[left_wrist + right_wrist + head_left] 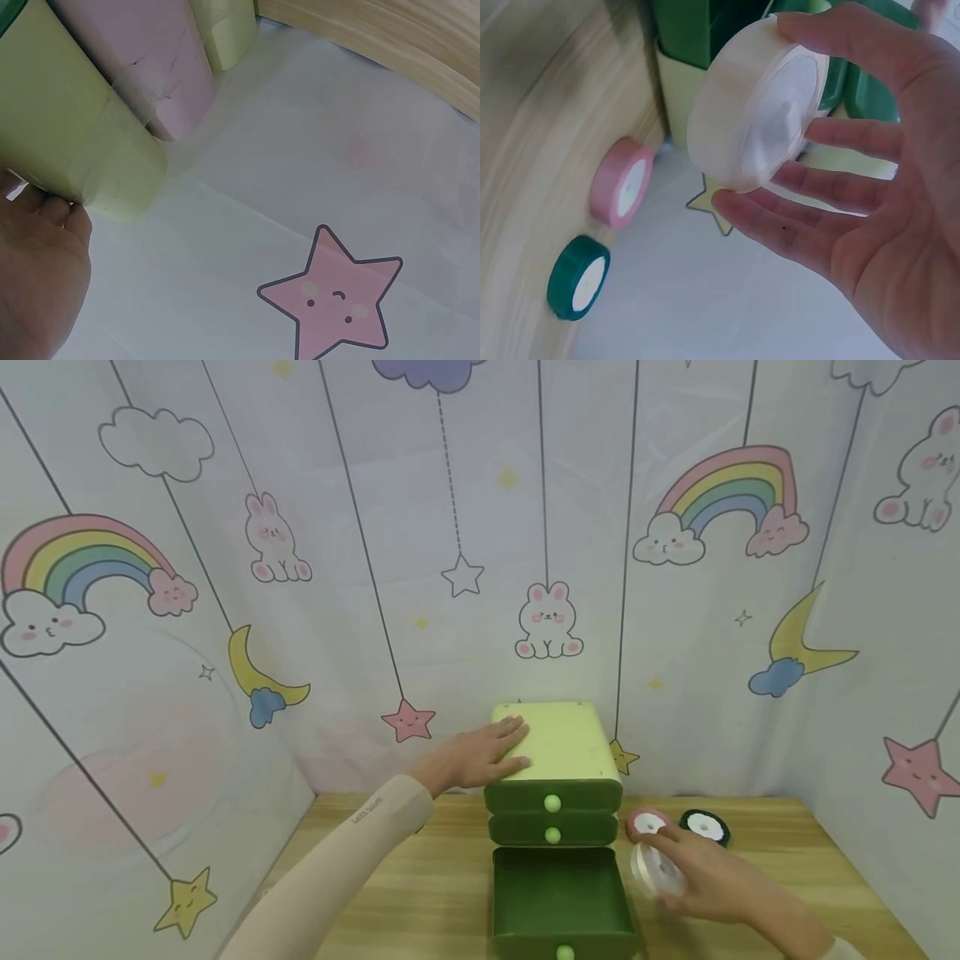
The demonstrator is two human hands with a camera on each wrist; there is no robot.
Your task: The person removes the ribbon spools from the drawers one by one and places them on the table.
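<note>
A small drawer cabinet (562,739) with a pale yellow-green top and dark green drawers stands on the table. Its lowest drawer (562,893) is pulled out, and the inside shows bare green. My left hand (480,756) rests on the left side of the cabinet's top, fingers extended. In the right wrist view, my right hand (855,172) grips a roll of white ribbon (727,105) between thumb and fingers, to the right of the open drawer. Beyond that hand lie a roll of pink ribbon (619,184) and a roll of dark green ribbon (577,277).
The wooden table (390,877) is backed by a white printed cloth (450,635) on three sides. Two drawers above the lowest one, each with a round light green knob (552,803), are pushed in. The left wrist view shows the cabinet's side in yellow-green and pink sections (161,60).
</note>
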